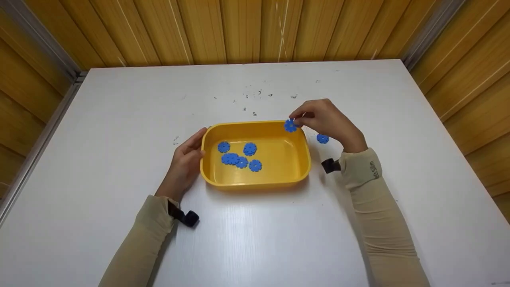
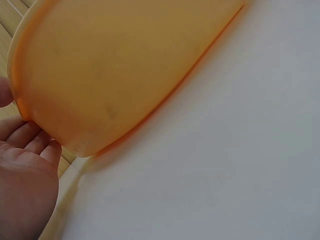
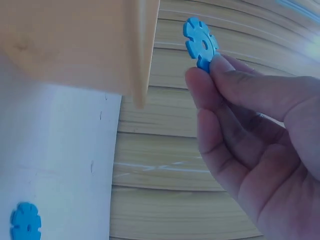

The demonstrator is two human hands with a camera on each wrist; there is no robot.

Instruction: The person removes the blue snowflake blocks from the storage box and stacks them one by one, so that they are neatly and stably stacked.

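My right hand (image 1: 328,119) pinches a blue snowflake disc (image 1: 290,126) between thumb and fingertips, over the back right corner of a yellow plastic tray (image 1: 255,185). In the right wrist view the notched disc (image 3: 201,44) stands nearly upright at the fingertips, a short way from the tray's wall (image 3: 75,45). On the tray's left end, my left hand (image 1: 185,163) grips the wall, thumb at the rim and fingers along the outside. Several blue discs (image 1: 255,165) lie in the tray's left half, some overlapping.
One more blue disc (image 1: 322,138) lies on the white table (image 1: 239,243) right of the tray, beneath the right wrist. Black camera mounts (image 1: 190,219) stick out from both sleeves. Wood-patterned panels (image 1: 239,32) rise behind the table and at its sides.
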